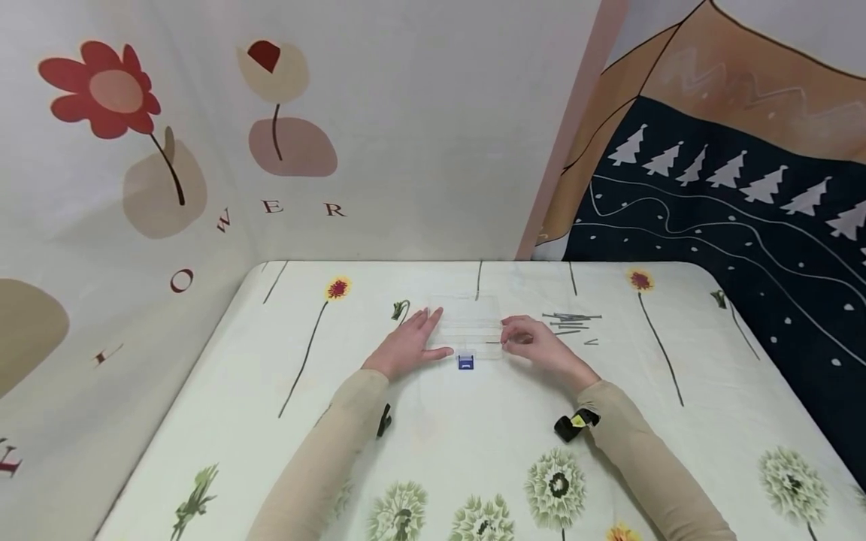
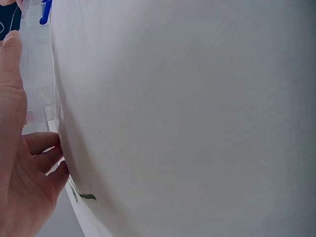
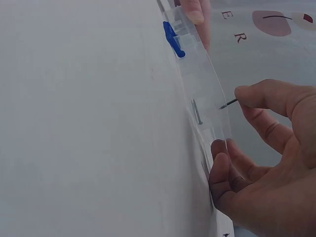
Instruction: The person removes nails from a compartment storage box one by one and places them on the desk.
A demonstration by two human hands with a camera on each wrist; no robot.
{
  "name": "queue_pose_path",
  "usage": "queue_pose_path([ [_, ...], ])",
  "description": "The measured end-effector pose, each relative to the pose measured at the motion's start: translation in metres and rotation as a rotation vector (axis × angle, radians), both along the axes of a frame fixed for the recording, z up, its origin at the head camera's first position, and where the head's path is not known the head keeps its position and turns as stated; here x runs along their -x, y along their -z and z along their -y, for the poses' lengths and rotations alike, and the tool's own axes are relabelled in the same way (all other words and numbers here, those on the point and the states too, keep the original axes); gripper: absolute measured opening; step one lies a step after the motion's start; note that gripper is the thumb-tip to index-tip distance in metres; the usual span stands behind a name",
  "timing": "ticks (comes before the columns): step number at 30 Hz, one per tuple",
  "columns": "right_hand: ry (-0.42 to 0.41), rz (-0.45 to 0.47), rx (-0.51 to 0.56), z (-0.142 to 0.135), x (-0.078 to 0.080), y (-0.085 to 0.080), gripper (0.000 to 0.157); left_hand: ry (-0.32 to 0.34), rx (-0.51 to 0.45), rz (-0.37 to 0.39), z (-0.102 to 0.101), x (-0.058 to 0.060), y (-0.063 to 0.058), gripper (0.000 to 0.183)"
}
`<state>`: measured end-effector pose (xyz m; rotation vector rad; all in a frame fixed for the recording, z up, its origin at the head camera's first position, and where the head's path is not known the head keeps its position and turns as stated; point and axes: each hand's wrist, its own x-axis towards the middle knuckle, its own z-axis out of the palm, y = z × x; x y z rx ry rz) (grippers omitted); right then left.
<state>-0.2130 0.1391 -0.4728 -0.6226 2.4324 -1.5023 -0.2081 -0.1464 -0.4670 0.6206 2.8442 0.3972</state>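
Observation:
A clear plastic box with a blue latch at its front lies on the table. Against the box's left side rests my left hand, its thumb stretched along the front and its fingers spread toward the back. My right hand is at the right side and pinches a thin dark nail between thumb and forefinger, point toward the box. The other right fingers are bent beside the box wall. Another nail shows through the clear plastic in the right wrist view.
Several loose nails lie to the right of the box, behind the right hand. Two short pieces lie just in front of them. A flower-printed cloth covers the table, and printed curtains hang behind and at the sides.

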Motion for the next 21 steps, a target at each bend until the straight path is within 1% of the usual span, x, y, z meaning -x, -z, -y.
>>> queue_pose_path([
  [2,0.012,0.000,0.007,-0.002,0.000,0.001,0.006,-0.004,0.005,0.000,0.000,-0.001,0.000,0.089],
  [9,0.105,0.026,0.041,-0.005,0.000,-0.001,0.014,-0.007,-0.002,-0.002,0.000,-0.001,0.000,0.088],
  [16,0.123,0.046,0.036,-0.014,0.004,0.000,0.019,-0.006,-0.002,-0.003,-0.001,-0.001,0.001,0.088],
  [21,0.132,0.020,0.025,-0.025,0.003,0.000,0.018,-0.007,0.001,-0.003,0.000,-0.001,0.001,0.089],
])
